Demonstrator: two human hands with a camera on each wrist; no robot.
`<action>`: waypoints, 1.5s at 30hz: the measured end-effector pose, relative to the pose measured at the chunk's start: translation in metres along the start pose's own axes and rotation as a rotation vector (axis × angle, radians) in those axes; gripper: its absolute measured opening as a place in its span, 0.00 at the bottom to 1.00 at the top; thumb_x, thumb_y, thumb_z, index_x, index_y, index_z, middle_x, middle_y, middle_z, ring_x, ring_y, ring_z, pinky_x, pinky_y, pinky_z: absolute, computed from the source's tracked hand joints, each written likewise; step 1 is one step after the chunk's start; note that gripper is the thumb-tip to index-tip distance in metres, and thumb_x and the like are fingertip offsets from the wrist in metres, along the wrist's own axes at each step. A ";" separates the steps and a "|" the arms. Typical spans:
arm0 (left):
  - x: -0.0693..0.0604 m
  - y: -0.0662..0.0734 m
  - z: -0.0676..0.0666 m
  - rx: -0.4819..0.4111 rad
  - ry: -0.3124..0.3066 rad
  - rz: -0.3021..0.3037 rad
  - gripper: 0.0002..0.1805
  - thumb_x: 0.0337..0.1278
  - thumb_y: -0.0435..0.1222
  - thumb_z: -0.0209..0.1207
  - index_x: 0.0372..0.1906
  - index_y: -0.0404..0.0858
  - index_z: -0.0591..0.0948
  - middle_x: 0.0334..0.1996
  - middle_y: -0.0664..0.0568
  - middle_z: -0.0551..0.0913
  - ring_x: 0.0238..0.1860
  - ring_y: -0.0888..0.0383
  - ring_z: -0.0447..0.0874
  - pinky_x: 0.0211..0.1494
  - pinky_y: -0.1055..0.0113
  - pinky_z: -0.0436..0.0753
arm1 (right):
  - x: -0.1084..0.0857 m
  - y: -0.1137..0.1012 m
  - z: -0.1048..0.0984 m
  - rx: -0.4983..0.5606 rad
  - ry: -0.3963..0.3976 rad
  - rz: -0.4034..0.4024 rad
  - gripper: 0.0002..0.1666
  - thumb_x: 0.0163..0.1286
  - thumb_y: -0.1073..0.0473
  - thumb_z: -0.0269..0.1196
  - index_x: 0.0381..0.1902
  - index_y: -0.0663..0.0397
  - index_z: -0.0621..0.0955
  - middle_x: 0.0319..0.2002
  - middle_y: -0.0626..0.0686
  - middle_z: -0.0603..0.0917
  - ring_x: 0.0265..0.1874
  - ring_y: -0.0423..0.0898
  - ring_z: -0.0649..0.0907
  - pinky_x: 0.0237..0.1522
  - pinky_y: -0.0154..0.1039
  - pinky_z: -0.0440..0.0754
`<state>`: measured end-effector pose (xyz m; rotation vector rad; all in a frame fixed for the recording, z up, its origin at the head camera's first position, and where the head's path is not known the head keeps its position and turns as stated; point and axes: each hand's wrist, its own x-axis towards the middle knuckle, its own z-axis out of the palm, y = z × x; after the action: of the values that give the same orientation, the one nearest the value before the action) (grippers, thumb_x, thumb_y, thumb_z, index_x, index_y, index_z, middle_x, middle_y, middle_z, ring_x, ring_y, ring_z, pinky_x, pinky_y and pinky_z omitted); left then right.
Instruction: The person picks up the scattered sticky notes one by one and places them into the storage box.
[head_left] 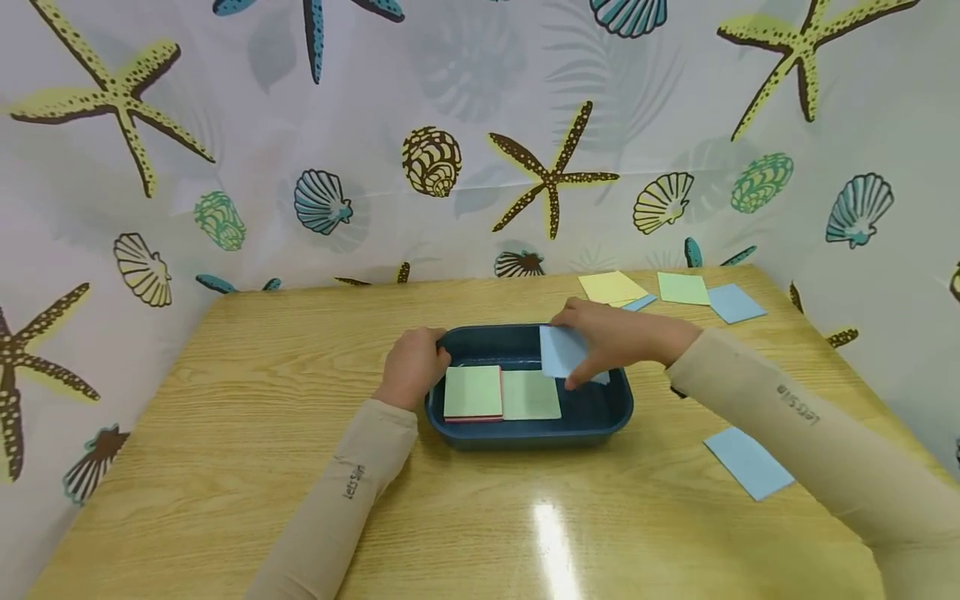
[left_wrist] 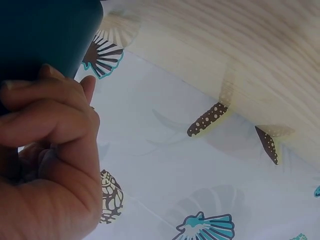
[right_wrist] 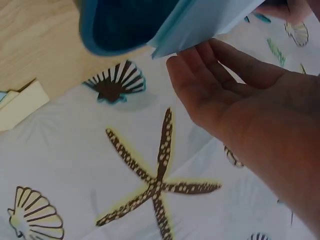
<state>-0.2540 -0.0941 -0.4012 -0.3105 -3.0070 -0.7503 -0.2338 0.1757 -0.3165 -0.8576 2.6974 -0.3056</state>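
The right hand point(head_left: 617, 332) pinches blue notes point(head_left: 559, 350) near the tray's point(head_left: 525, 438) far right corner; the left hand point(head_left: 409, 367) grips its left edge.

You face a table point(head_left: 300, 367), pale yellowish wood, grained, its far edge narrower in your view. White cloth point(head_left: 375, 108) stands behind it and along both sides, printed with starfish point(head_left: 552, 177) and shells point(head_left: 321, 202) in yellow, teal, brown, green. Fainter grey fronds point(head_left: 600, 75) between them. Bright glare point(head_left: 553, 542) on the wood nearest you.
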 end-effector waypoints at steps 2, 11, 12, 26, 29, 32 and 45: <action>0.001 0.001 0.000 0.001 -0.009 -0.009 0.21 0.60 0.29 0.56 0.59 0.33 0.79 0.49 0.40 0.83 0.29 0.55 0.77 0.31 0.64 0.77 | 0.012 -0.009 0.010 -0.075 -0.064 -0.002 0.48 0.50 0.47 0.76 0.61 0.71 0.71 0.50 0.61 0.73 0.44 0.52 0.75 0.47 0.46 0.76; 0.000 -0.001 0.000 -0.004 0.013 0.007 0.20 0.59 0.28 0.56 0.58 0.32 0.79 0.46 0.40 0.84 0.24 0.56 0.74 0.25 0.67 0.72 | 0.053 -0.030 0.045 -0.234 -0.264 0.033 0.41 0.49 0.49 0.77 0.56 0.66 0.77 0.48 0.60 0.73 0.43 0.51 0.75 0.48 0.44 0.76; 0.000 -0.001 0.000 -0.007 0.015 0.010 0.20 0.59 0.28 0.56 0.58 0.32 0.79 0.45 0.40 0.84 0.24 0.56 0.74 0.25 0.67 0.72 | 0.055 -0.032 0.047 -0.236 -0.265 0.037 0.40 0.49 0.49 0.77 0.55 0.66 0.77 0.48 0.59 0.73 0.42 0.50 0.75 0.47 0.44 0.77; -0.001 0.000 0.001 -0.008 0.021 0.007 0.21 0.59 0.28 0.56 0.58 0.33 0.80 0.41 0.40 0.85 0.21 0.57 0.72 0.23 0.68 0.69 | 0.066 -0.038 0.058 -0.205 -0.278 0.056 0.47 0.50 0.48 0.76 0.61 0.69 0.72 0.54 0.62 0.72 0.46 0.51 0.75 0.52 0.46 0.76; -0.001 0.000 0.001 -0.007 0.028 0.012 0.20 0.58 0.28 0.56 0.57 0.32 0.80 0.42 0.40 0.85 0.21 0.57 0.72 0.23 0.68 0.70 | 0.066 -0.038 0.059 -0.207 -0.282 0.054 0.47 0.50 0.46 0.76 0.61 0.69 0.73 0.54 0.62 0.72 0.47 0.52 0.75 0.53 0.46 0.76; -0.002 -0.001 0.002 -0.006 0.043 0.025 0.20 0.58 0.27 0.56 0.56 0.32 0.80 0.41 0.40 0.85 0.21 0.57 0.72 0.22 0.68 0.70 | 0.067 -0.039 0.060 -0.221 -0.280 0.048 0.48 0.50 0.45 0.75 0.61 0.69 0.73 0.54 0.63 0.73 0.48 0.52 0.75 0.54 0.46 0.75; -0.002 -0.001 0.003 -0.006 0.055 0.038 0.20 0.58 0.27 0.56 0.56 0.31 0.80 0.41 0.40 0.85 0.20 0.58 0.72 0.21 0.69 0.69 | 0.067 -0.039 0.060 -0.229 -0.268 0.034 0.46 0.51 0.43 0.74 0.58 0.69 0.75 0.50 0.62 0.74 0.43 0.50 0.76 0.50 0.45 0.77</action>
<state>-0.2520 -0.0938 -0.4043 -0.3406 -2.9394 -0.7514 -0.2450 0.0986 -0.3752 -0.8447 2.5218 0.1222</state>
